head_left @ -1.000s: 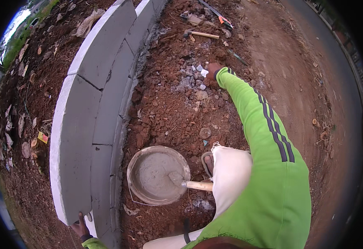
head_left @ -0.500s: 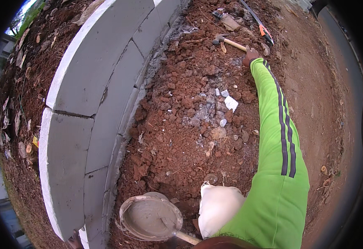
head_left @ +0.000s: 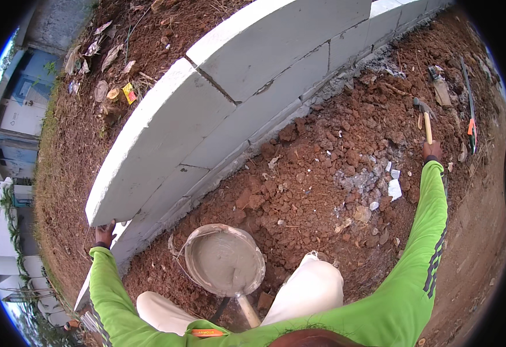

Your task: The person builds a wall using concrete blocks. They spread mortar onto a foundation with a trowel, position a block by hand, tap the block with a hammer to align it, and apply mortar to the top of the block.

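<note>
With my right arm stretched far forward, my right hand (head_left: 432,151) is closed around the wooden handle of a claw hammer (head_left: 429,127). The hammer's dark head lies against the red soil. My left hand (head_left: 105,234) grips the near end of a pale grey lightweight concrete block (head_left: 160,153) in the top course of the wall. A narrow gap parts this block from the top block (head_left: 287,49) beyond it. Between my knees and the wall stands a bucket (head_left: 194,240) of wet grey mortar. A tool with a wooden handle (head_left: 247,311) leans at its near rim; its working end is hidden.
A handsaw (head_left: 471,110) with an orange-and-black handle lies right of the hammer, near a dusty bottle-like item (head_left: 440,89). White block chips (head_left: 394,188) lie on lumpy soil (head_left: 299,179). The low wall runs from near left to far right; buildings stand beyond it.
My view has swung left, bringing my left arm and both knees into the picture. My right hand still holds the hammer, and my left hand stays at the block's end.
</note>
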{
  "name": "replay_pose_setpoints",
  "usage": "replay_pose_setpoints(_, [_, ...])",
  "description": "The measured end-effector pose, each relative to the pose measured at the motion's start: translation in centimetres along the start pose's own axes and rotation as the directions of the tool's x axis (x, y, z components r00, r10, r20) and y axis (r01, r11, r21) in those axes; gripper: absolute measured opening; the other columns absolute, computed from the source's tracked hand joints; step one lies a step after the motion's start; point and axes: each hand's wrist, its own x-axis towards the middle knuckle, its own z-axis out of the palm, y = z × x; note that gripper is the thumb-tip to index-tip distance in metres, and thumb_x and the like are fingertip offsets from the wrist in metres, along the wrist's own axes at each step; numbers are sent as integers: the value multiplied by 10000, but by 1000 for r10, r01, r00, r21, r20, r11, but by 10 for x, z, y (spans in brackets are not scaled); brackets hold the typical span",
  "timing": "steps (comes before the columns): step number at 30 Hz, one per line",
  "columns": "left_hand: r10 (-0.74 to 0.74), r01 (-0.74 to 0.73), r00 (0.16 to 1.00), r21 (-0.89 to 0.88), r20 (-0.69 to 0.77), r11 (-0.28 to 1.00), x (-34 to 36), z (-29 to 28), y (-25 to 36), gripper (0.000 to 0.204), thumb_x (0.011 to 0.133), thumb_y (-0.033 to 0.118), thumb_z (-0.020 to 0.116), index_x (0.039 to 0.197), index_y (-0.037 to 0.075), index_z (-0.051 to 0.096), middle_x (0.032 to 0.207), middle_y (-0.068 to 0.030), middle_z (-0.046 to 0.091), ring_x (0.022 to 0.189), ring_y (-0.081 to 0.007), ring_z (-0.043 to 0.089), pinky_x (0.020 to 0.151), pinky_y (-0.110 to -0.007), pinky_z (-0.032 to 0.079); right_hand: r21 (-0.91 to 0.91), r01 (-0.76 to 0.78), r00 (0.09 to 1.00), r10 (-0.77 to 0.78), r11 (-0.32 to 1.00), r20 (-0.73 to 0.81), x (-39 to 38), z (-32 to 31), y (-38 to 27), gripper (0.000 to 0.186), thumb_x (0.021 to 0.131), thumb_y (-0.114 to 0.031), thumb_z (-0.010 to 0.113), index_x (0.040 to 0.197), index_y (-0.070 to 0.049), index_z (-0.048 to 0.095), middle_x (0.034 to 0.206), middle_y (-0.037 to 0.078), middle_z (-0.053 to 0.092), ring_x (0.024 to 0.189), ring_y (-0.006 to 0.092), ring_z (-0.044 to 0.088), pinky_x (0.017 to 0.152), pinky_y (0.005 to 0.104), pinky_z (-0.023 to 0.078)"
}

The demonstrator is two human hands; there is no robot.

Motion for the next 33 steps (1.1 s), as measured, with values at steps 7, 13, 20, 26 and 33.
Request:
replay_pose_setpoints(7, [149,-146,988,-102,30,984,-12,29,-2,769,859,299,869,1440,10,457,1321,-165,626,1135,-246,654,800,-341,607,698,246,969,-189,672,-160,-197,-19,-89,326,936,-251,722,1135,-14,618,834,106,645,641,231,621,594,397,502])
replay_pose_setpoints(13, [412,-411,911,14,-15,911,0,34,-4,649,849,305,874,1315,-35,576,1253,-155,637,1146,-219,608,950,-355,513,925,-127,820,-487,358,301,-365,-68,-236,172,976,-122,678,1106,-71,576,678,-12,518,442,83,450,399,276,388])
replay_pose_setpoints(20, [550,-565,824,-137,-133,814,15,53,-19,658,840,298,882,1301,-66,586,1244,-192,650,1128,-280,637,1008,-398,492,849,461,589,-804,256,-78,-446,-87,-368,341,1021,-372,649,1036,-34,612,671,17,508,647,119,512,595,327,445])
replay_pose_setpoints(26, [635,-663,749,-202,-190,721,21,75,-29,697,850,327,877,1326,-66,554,1304,-214,610,1163,-295,618,1013,-430,490,811,549,641,-725,202,-253,-521,-81,-426,420,1019,-404,633,1137,-1,634,704,113,625,638,218,619,634,387,507])
replay_pose_setpoints(33, [688,-695,719,-149,-98,704,12,66,-17,671,867,322,862,1324,-67,561,1277,-203,621,1177,-283,600,1033,-413,467,748,613,640,-715,257,-279,-532,-66,-435,435,1010,-382,638,1171,22,625,742,199,686,720,404,708,654,457,538])
